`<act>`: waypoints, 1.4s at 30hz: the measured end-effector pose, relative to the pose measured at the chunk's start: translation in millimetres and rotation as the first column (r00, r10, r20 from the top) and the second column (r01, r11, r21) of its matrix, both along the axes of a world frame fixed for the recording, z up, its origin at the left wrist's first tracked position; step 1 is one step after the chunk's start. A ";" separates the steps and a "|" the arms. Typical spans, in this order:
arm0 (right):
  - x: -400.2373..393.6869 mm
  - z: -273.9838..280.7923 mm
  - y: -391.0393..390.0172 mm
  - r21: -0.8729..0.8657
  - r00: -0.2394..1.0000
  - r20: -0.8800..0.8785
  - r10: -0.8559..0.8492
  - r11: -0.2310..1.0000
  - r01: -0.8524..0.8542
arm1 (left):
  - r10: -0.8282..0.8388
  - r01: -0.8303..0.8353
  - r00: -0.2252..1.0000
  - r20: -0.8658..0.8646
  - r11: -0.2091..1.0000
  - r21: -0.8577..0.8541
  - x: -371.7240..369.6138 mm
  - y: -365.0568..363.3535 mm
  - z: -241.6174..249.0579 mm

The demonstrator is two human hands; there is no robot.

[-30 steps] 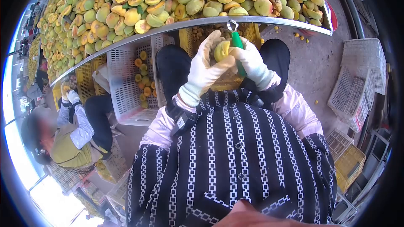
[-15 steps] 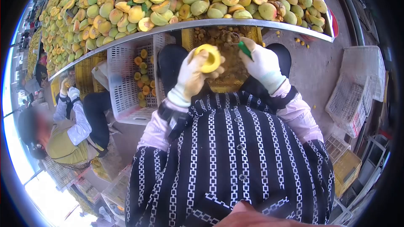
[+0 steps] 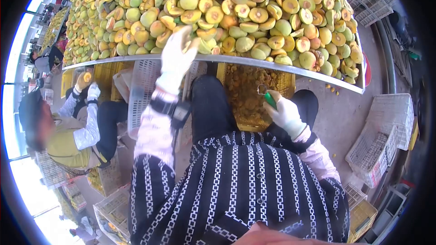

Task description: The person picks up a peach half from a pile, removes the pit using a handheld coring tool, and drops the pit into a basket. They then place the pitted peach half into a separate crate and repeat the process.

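Observation:
My left hand (image 3: 178, 54), in a white glove, reaches over the metal rim of the sorting table (image 3: 236, 59). Its fingers are spread at the near edge of a heap of halved yellow peaches (image 3: 213, 14), with nothing in its grasp. Lower and to the right, my gloved right hand (image 3: 287, 115) is closed around the green handle of a pitting tool (image 3: 270, 100). The tool's small wire loop points up and left, over a yellow crate (image 3: 284, 84) of peach pits and scraps between my knees.
A white plastic crate (image 3: 136, 104) stands under the table, left of my legs. Farther left sits a co-worker (image 3: 68, 140) with gloved hands, one holding a peach piece. White crates (image 3: 374, 140) are on the floor at right, and a few bits of fruit lie nearby.
My left hand has let go of the hollowed peach half and moved up and left to the heap. My right hand keeps the pitting tool. The view has shifted, showing more of the heap.

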State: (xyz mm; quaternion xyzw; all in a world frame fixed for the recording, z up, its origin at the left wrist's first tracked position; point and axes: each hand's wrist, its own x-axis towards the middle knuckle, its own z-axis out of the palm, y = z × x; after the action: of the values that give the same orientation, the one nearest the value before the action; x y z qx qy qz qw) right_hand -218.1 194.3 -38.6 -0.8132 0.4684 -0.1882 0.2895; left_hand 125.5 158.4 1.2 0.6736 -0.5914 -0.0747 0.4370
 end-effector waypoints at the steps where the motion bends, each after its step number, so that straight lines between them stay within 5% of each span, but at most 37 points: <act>1: -1.4 5.5 0.3 -0.012 1.000 -0.004 -0.009 1.000 0.009 | -0.027 0.025 0.984 0.178 1.000 0.011 -8.3 -27.2 6.2; 2: -3.7 11.0 1.2 -0.022 1.000 0.009 -0.024 0.999 0.024 | -0.040 0.099 0.919 0.393 0.987 -0.130 -9.0 -59.4 -2.2; 4: -12.7 19.1 4.1 -0.044 0.999 0.014 -0.051 0.998 0.051 | -0.068 0.006 0.763 0.643 0.995 0.098 -17.9 -100.0 -5.9; 5: -19.0 22.2 6.4 -0.055 0.997 0.013 -0.072 0.996 0.072 | -0.072 0.020 0.767 0.638 0.996 0.089 -21.1 -111.4 -5.7; 7: -33.1 26.9 12.8 -0.053 0.993 0.000 -0.115 0.992 0.115 | -0.150 -0.162 0.655 0.741 0.930 0.331 -29.0 -127.3 -2.4; 12: -54.6 15.5 23.8 -0.029 0.969 0.044 -0.245 0.969 0.246 | -0.225 -0.128 0.586 0.778 0.923 0.363 -35.2 -120.8 -11.4; 16: -55.2 10.9 14.5 -0.096 0.979 0.133 -0.158 0.981 0.171 | -0.195 -0.080 0.664 0.722 0.941 0.329 -49.4 -106.6 -13.5; 18: -53.8 21.4 10.1 -0.116 0.958 0.286 -0.029 0.991 0.064 | -0.041 0.031 0.987 0.152 0.997 0.067 -60.3 -102.1 -10.5; 19: -53.6 26.9 9.4 -0.012 0.944 0.326 -0.050 0.998 0.057 | -0.093 0.162 0.851 -0.517 0.983 0.089 -72.6 -95.8 2.5; 20: -52.7 28.1 7.3 -0.008 0.942 0.331 -0.055 0.998 0.061 | 0.015 0.194 0.633 -0.774 0.965 0.177 -82.2 -81.8 14.7; 22: -48.3 29.5 3.2 -0.092 0.914 0.406 0.007 0.995 0.034 | -0.244 0.304 0.180 -0.953 0.935 -0.182 -92.4 -61.5 4.3; 24: -42.1 42.3 4.1 -0.109 0.920 0.391 0.022 0.994 0.023 | -0.248 0.282 -0.359 -0.900 0.890 -0.358 -113.0 -38.2 6.7; 25: -37.9 48.6 6.1 -0.153 0.908 0.417 0.039 0.988 0.028 | -0.202 0.332 -0.477 -0.855 0.860 -0.388 -119.8 -28.1 8.9; 28: -32.0 63.4 7.1 -0.231 0.879 0.471 0.080 0.972 0.035 | -0.166 0.338 -0.456 -0.874 0.876 -0.343 -143.5 3.5 6.5; 29: -34.1 69.1 7.1 -0.277 0.910 0.398 0.117 0.961 -0.002 | -0.152 0.343 -0.198 -0.968 0.915 -0.213 -151.9 13.4 6.8; 30: -34.6 70.7 6.5 -0.320 0.935 0.320 0.155 0.946 -0.047 | -0.138 0.344 -0.207 -0.968 0.916 -0.205 -157.0 20.1 6.0; 33: -30.9 78.2 10.7 -0.368 0.951 0.265 0.161 0.928 -0.055 | -0.178 0.313 0.127 -0.976 0.941 -0.131 -178.7 35.6 15.9; 36: -27.2 79.4 16.1 -0.382 0.977 0.133 0.165 0.918 -0.103 | -0.106 0.373 0.274 -0.956 0.928 0.004 -183.6 44.5 25.9; 42: -21.7 84.1 16.1 -0.426 0.993 -0.011 0.116 0.898 -0.110 | -0.150 0.422 0.264 -0.953 0.906 -0.025 -186.1 48.0 21.3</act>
State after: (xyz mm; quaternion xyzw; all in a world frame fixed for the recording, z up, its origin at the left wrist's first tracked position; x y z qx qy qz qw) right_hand -239.8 210.3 45.6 -0.8812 0.3658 -0.2749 0.1187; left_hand -60.6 206.4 22.5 0.4302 -0.3257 -0.5977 0.5930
